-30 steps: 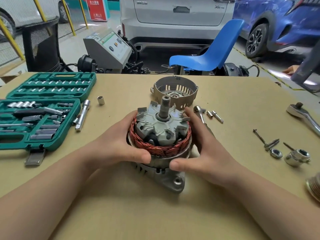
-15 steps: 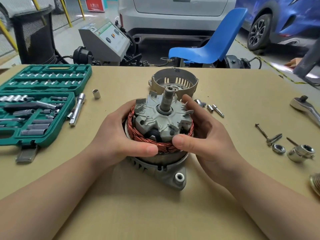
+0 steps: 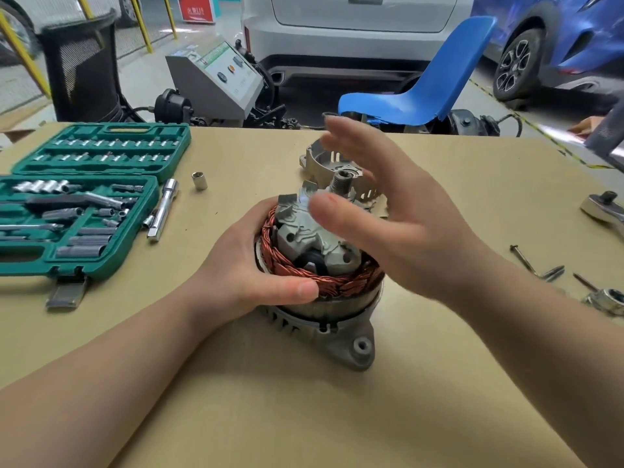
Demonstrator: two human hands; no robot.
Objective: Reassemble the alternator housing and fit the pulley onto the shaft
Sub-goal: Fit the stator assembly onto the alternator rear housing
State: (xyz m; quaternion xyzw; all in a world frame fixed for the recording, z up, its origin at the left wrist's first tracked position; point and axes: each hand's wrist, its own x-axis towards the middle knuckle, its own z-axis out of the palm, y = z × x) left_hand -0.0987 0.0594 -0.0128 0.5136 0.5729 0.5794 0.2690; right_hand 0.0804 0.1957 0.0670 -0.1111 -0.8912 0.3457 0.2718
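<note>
The alternator's lower half stands upright mid-table: a grey rear housing carrying the copper-wound stator and the grey rotor, whose threaded shaft points up. My left hand grips the stator's left side, thumb across the front windings. Fingers spread, my right hand hovers above the rotor and holds nothing. Behind it lies the front housing cover, partly hidden. The pulley sits at the right edge.
An open green socket set lies at left, with an extension bar and a loose socket beside it. Long bolts and a ratchet lie at right. A blue chair stands beyond the table.
My right hand has let go of the stator's right side and risen above the rotor, fingers spread. My left hand keeps its grip on the stator.
</note>
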